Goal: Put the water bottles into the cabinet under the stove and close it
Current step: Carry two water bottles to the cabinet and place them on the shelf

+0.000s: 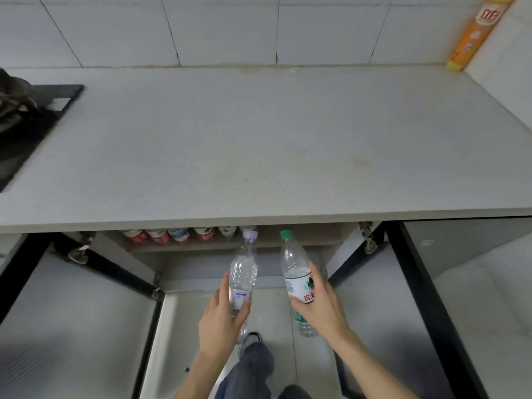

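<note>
My left hand (221, 318) grips a clear water bottle with a pale purple cap (244, 272). My right hand (319, 303) grips a second clear water bottle with a green cap and a green and white label (295, 269). Both bottles point cap-first toward the open cabinet (241, 263) below the countertop. Both cabinet doors, the left door (72, 312) and the right door (426, 283), stand swung wide open. A shelf inside holds a row of several bottles (178, 236), seen from their caps.
The grey countertop (259, 145) overhangs the cabinet. A black gas stove (26, 125) sits at its left end. An orange bottle (478, 33) leans in the far right corner against the tiled wall. My legs (253, 367) and a shoe are below on the floor.
</note>
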